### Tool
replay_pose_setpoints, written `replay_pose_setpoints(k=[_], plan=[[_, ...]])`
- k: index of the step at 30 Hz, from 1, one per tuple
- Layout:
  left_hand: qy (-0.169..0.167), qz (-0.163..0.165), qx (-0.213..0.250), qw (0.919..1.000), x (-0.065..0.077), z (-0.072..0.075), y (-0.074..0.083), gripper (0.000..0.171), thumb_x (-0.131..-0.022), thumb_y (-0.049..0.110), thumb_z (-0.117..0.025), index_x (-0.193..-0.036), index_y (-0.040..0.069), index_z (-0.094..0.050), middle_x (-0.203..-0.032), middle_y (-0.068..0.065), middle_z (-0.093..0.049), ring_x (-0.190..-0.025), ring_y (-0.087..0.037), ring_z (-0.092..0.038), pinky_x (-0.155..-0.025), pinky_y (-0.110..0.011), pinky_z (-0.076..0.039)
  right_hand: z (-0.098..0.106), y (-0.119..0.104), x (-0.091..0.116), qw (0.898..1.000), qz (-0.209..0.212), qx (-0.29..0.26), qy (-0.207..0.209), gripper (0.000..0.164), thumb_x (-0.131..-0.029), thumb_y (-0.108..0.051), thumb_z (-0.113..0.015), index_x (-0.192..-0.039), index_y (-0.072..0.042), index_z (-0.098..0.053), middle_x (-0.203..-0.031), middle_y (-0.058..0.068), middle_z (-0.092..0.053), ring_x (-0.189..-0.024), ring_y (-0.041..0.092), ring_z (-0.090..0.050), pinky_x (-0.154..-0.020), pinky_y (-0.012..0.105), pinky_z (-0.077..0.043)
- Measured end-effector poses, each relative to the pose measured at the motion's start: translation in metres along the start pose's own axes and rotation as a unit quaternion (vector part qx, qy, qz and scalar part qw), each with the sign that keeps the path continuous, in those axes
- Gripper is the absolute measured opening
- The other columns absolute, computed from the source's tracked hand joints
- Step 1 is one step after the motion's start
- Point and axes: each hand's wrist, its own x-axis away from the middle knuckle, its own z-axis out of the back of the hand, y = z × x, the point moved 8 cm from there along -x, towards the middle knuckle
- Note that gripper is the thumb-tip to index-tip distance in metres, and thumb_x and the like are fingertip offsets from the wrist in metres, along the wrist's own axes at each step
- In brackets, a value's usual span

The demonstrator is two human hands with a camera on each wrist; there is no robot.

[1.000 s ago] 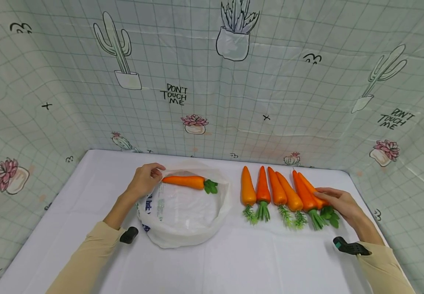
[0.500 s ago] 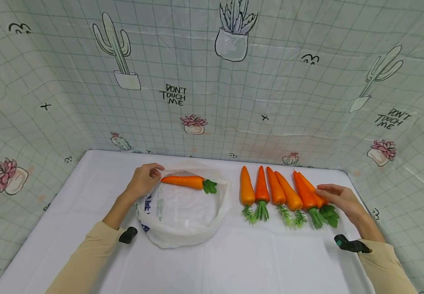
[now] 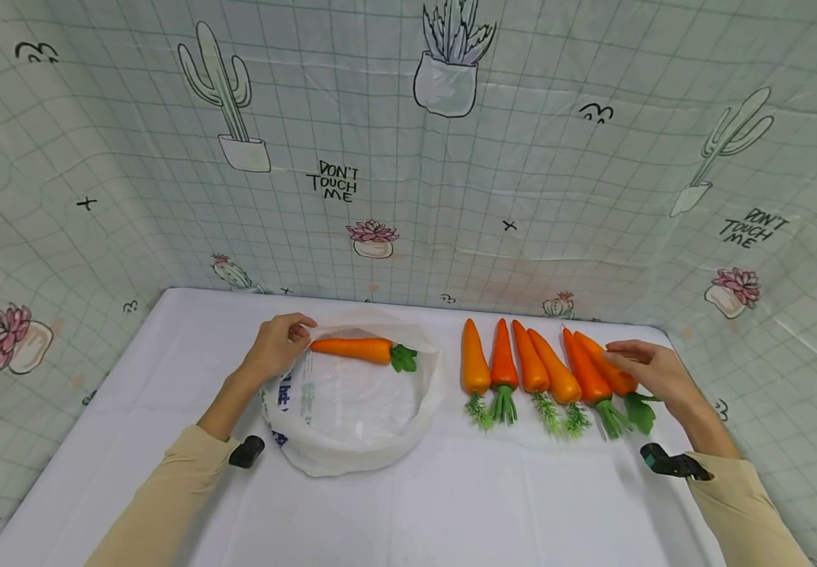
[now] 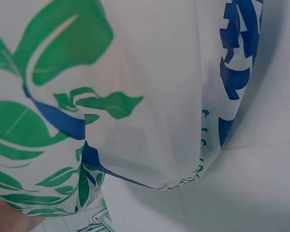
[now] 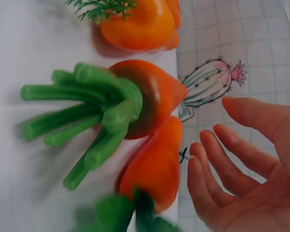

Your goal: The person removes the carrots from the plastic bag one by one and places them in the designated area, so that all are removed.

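Observation:
My left hand pinches the left edge of a white plastic bag, whose mouth is spread wide on the table. Green leaves and blue lettering are printed on the bag in the left wrist view, where little of the hand shows. One carrot with leafy green top lies in the bag. On the right, my right hand hovers beside the rightmost carrot, fingers parted and holding nothing. The right wrist view has that carrot apart from the hand.
Several more carrots lie in a row right of the bag, among them an orange one and a redder one. A white cloth covers the table. A patterned grid curtain hangs behind and at both sides.
My right hand has lifted slightly off the rightmost carrot, which has shifted a little away from its neighbour. My left hand, the bag and the carrot in it have stayed put.

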Motion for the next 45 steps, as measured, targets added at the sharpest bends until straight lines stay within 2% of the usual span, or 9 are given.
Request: replay_pose_setpoints(k=[5, 11, 15, 22, 33, 37, 40, 45], plan=[[-0.002, 0.001, 0.005, 1.0, 0.001, 0.001, 0.001, 0.026, -0.099, -0.003, -0.059, -0.123, -0.009, -0.065, -0.104, -0.024, -0.067, -0.096, -0.036, -0.063, -0.09, -0.05, -0.055, -0.003, -0.015, -0.002, 1.0, 0.013, 0.0, -0.006, 0.062, -0.105, -0.043, -0.057, -0.141, 0.007, -0.054, -0.142, 0.032, -0.054, -0.125, 0.045, -0.053, -0.099, 0.054, -0.049], [0.0, -0.004, 0.008, 1.0, 0.001, 0.0, 0.001, 0.025, -0.099, -0.003, -0.06, -0.122, -0.01, -0.066, -0.104, -0.024, -0.067, -0.096, -0.036, -0.063, -0.089, -0.05, -0.055, -0.008, -0.038, -0.004, 0.999, 0.033, -0.004, 0.001, 0.06, -0.105, -0.041, -0.057, -0.141, 0.007, -0.054, -0.141, 0.034, -0.053, -0.13, 0.05, -0.049, -0.107, 0.065, -0.04], [0.001, -0.003, 0.009, 1.0, 0.001, 0.001, 0.0, 0.025, -0.099, -0.003, -0.06, -0.122, -0.01, -0.066, -0.104, -0.023, -0.068, -0.096, -0.036, -0.063, -0.089, -0.049, -0.055, -0.013, -0.054, -0.003, 0.999, 0.046, -0.008, -0.004, 0.06, -0.105, -0.04, -0.058, -0.142, 0.007, -0.053, -0.142, 0.033, -0.054, -0.132, 0.05, -0.048, -0.109, 0.066, -0.038], [0.0, 0.005, 0.012, 0.9999, 0.001, 0.0, -0.002, 0.026, -0.099, -0.002, -0.059, -0.123, -0.009, -0.065, -0.105, -0.023, -0.067, -0.096, -0.036, -0.063, -0.09, -0.049, -0.055, -0.021, -0.086, 0.002, 0.996, 0.092, -0.002, -0.001, 0.053, -0.105, -0.036, -0.06, -0.138, 0.005, -0.058, -0.135, 0.029, -0.061, -0.126, 0.046, -0.056, -0.107, 0.061, -0.042], [0.008, 0.005, 0.01, 0.9999, 0.002, 0.002, -0.006, 0.026, -0.099, -0.001, -0.059, -0.123, -0.009, -0.065, -0.104, -0.023, -0.067, -0.095, -0.035, -0.063, -0.089, -0.049, -0.055, -0.04, -0.126, 0.007, 0.989, 0.148, 0.011, -0.005, 0.045, -0.104, -0.032, -0.063, -0.135, 0.001, -0.062, -0.133, 0.024, -0.064, -0.121, 0.043, -0.058, -0.102, 0.061, -0.047], [0.013, -0.007, 0.015, 0.9998, 0.002, 0.001, -0.004, 0.025, -0.098, -0.003, -0.059, -0.122, -0.01, -0.066, -0.103, -0.023, -0.067, -0.095, -0.035, -0.063, -0.088, -0.049, -0.055, -0.046, -0.142, 0.006, 0.985, 0.173, 0.016, -0.004, 0.039, -0.103, -0.026, -0.065, -0.132, 0.0, -0.065, -0.128, 0.02, -0.066, -0.115, 0.039, -0.062, -0.1, 0.056, -0.05], [0.022, -0.017, 0.019, 0.9994, 0.003, 0.002, -0.002, 0.025, -0.098, -0.004, -0.059, -0.121, -0.01, -0.066, -0.102, -0.023, -0.067, -0.095, -0.036, -0.063, -0.088, -0.05, -0.055, -0.049, -0.152, 0.005, 0.981, 0.193, 0.021, -0.004, 0.036, -0.103, -0.022, -0.065, -0.13, 0.001, -0.066, -0.125, 0.019, -0.067, -0.113, 0.036, -0.064, -0.097, 0.036, -0.054], [0.033, -0.023, 0.018, 0.999, 0.004, 0.002, 0.0, 0.024, -0.099, -0.005, -0.058, -0.12, -0.009, -0.067, -0.102, -0.023, -0.067, -0.096, -0.037, -0.063, -0.087, -0.05, -0.055, -0.058, -0.168, 0.003, 0.976, 0.217, 0.015, -0.009, 0.034, -0.102, -0.021, -0.066, -0.128, 0.001, -0.067, -0.125, 0.018, -0.069, -0.113, 0.033, -0.065, -0.094, 0.024, -0.053]])
